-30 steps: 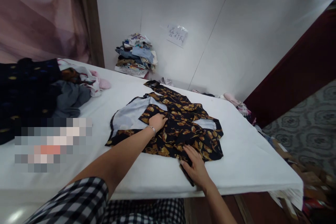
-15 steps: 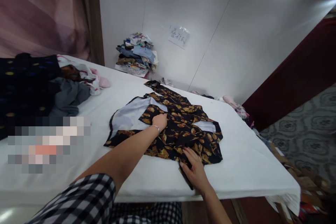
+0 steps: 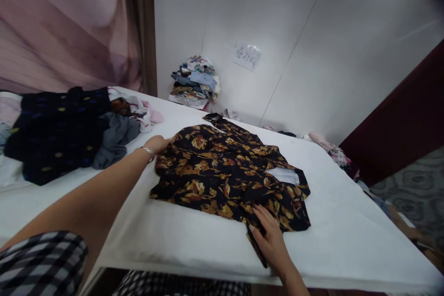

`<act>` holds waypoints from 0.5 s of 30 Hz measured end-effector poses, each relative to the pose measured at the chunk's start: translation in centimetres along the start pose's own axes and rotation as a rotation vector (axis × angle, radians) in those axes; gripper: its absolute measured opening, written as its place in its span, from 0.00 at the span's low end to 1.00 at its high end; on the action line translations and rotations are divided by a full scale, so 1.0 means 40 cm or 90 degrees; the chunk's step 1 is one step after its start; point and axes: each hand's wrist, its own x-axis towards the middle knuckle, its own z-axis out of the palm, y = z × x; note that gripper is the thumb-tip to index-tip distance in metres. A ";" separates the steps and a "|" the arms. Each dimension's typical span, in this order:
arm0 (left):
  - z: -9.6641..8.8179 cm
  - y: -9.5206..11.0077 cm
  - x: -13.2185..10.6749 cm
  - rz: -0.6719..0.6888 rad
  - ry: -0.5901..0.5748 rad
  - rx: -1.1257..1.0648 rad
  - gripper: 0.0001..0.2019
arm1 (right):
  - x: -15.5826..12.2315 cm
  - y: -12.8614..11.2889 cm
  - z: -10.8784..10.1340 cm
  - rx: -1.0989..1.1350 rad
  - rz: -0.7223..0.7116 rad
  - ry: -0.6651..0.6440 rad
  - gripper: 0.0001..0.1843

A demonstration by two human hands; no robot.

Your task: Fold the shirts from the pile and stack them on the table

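A black shirt with a gold flower print (image 3: 225, 171) lies spread on the white-covered table (image 3: 333, 222). My left hand (image 3: 157, 143), a bracelet on its wrist, grips the shirt's left edge, fingers closed on the cloth. My right hand (image 3: 272, 238) lies flat with fingers stretched out, pressing the shirt's near hem down by the table's front edge. A small patch of pale lining (image 3: 286, 175) shows at the shirt's right side.
A heap of dark and grey clothes (image 3: 65, 129) covers the table's left end. A stack of folded clothes (image 3: 196, 82) stands at the back against the white wall, under a paper label (image 3: 246, 55). More garments (image 3: 326, 145) hang off the table's far right edge.
My left hand has pulled the shirt's left panel outward, covering the pale lining that showed before. The right hand has stayed on the hem. The view has shifted.
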 end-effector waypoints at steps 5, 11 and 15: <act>0.002 -0.022 -0.067 -0.036 0.047 0.039 0.29 | 0.003 -0.002 0.002 0.098 0.039 0.021 0.17; 0.037 -0.003 -0.279 0.182 -0.042 0.023 0.26 | 0.008 -0.016 -0.055 0.384 0.309 0.163 0.17; 0.091 -0.064 -0.394 0.389 -0.037 0.021 0.25 | 0.006 -0.015 -0.139 0.603 0.425 0.355 0.27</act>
